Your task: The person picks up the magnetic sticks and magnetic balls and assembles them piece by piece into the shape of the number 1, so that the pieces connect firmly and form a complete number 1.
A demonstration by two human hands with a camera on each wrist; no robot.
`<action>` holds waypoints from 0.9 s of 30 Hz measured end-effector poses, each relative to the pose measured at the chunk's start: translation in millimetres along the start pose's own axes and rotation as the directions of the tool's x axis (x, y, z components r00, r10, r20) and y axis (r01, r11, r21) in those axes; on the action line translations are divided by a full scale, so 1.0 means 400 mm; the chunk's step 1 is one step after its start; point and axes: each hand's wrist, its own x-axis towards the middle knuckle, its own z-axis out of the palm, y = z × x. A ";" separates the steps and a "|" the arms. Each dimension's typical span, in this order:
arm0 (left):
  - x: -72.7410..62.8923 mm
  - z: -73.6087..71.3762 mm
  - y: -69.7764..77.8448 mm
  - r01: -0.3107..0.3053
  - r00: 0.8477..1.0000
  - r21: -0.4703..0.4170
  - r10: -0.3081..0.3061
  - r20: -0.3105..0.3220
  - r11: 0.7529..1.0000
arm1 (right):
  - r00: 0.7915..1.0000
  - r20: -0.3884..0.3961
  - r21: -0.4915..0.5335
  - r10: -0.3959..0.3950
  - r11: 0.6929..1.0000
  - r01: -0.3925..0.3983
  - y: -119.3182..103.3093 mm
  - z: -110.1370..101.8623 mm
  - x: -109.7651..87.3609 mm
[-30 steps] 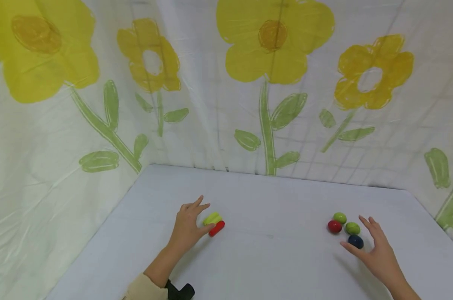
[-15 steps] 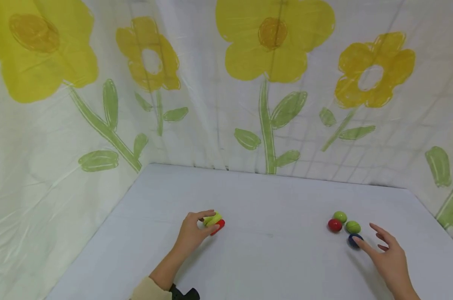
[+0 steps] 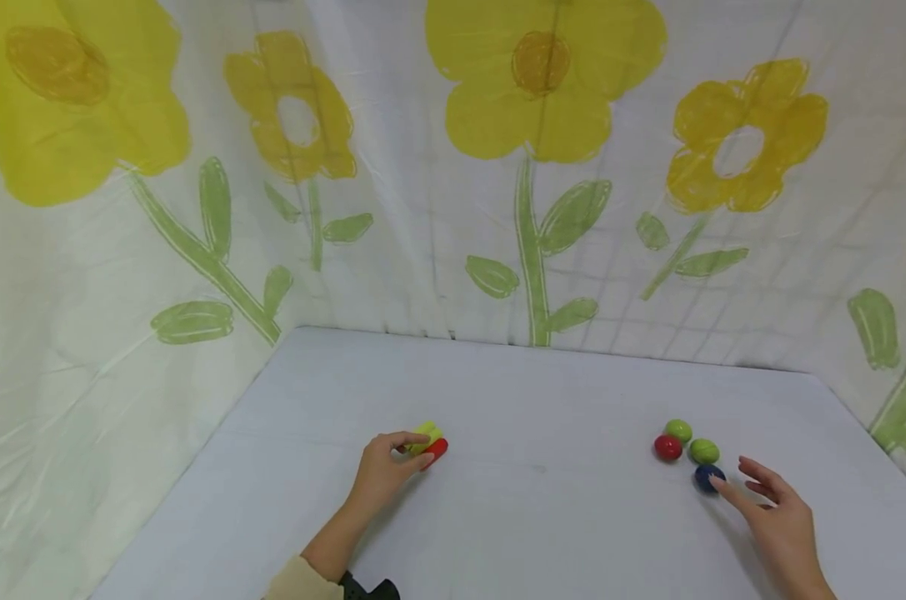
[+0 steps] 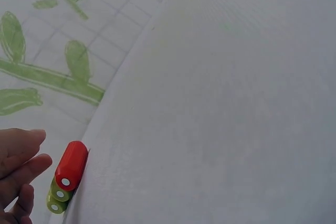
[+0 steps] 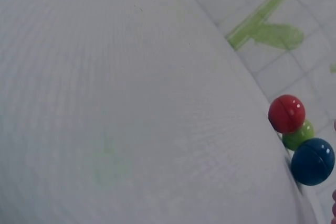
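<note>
Blue ball (image 5: 313, 161): on the pale table (image 3: 543, 521); judged light, hard and slick, liable to roll, best taken across its widest part, thumb opposite fingertips; dark, glossy, with a fine seam. Right hand (image 3: 783, 510): at the blue ball's near right; thumb overlapping it, contact uncertain, the other fingers parted from it, no grip seen. Red ball (image 3: 668, 447) and two green balls (image 3: 703, 452): beyond the blue ball, the red also to its left. Red stick (image 4: 72, 163) and two yellow-green sticks (image 3: 435, 433): well left of the blue ball; white-dotted ends; probably light and stiff, best pinched mid-length. Left hand (image 3: 387, 464): farther left of the blue ball; fingers bent, thumb spaced from them, no hold visible.
</note>
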 end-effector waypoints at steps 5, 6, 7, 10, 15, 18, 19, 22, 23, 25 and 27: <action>0.002 0.002 -0.007 0.012 1.000 -0.007 -0.012 -0.008 1.000 | 1.000 0.000 0.022 0.003 1.000 -0.003 0.010 0.014 0.004; 0.002 0.003 -0.009 0.011 1.000 -0.004 -0.011 -0.006 1.000 | 1.000 -0.001 0.021 0.000 1.000 0.000 0.012 0.016 0.003; 0.001 0.004 -0.010 0.010 1.000 0.000 -0.010 -0.004 1.000 | 1.000 -0.002 0.019 -0.002 1.000 0.002 0.012 0.018 0.002; -0.001 0.005 -0.013 -0.001 1.000 0.010 0.001 0.004 1.000 | 1.000 -0.007 0.006 0.000 1.000 0.000 0.013 0.023 -0.002; -0.004 0.006 -0.017 -0.021 1.000 0.025 0.021 0.009 0.999 | 1.000 -0.025 0.012 0.000 1.000 0.000 0.010 0.027 -0.008; -0.005 0.008 -0.020 -0.037 0.999 0.034 0.037 0.004 0.999 | 1.000 -0.027 0.012 -0.009 1.000 0.009 0.008 0.029 -0.011; -0.005 0.010 -0.022 -0.043 0.999 0.033 0.043 0.004 0.999 | 1.000 -0.025 0.002 -0.013 1.000 0.013 0.008 0.029 -0.011; -0.003 0.016 -0.026 -0.067 0.998 0.045 0.068 -0.002 0.997 | 0.999 -0.026 -0.008 -0.020 1.000 0.020 0.010 0.030 -0.011; -0.003 0.019 -0.028 -0.078 0.997 0.054 0.078 -0.004 0.996 | 1.000 -0.023 -0.013 -0.021 1.000 0.021 0.011 0.030 -0.010; -0.001 0.024 -0.031 -0.089 0.996 0.075 0.089 -0.006 0.993 | 1.000 -0.017 -0.018 -0.020 1.000 0.020 0.013 0.031 -0.008; -0.001 0.027 -0.033 -0.097 0.995 0.094 0.099 -0.009 0.991 | 1.000 -0.011 -0.018 -0.019 1.000 0.019 0.014 0.031 -0.007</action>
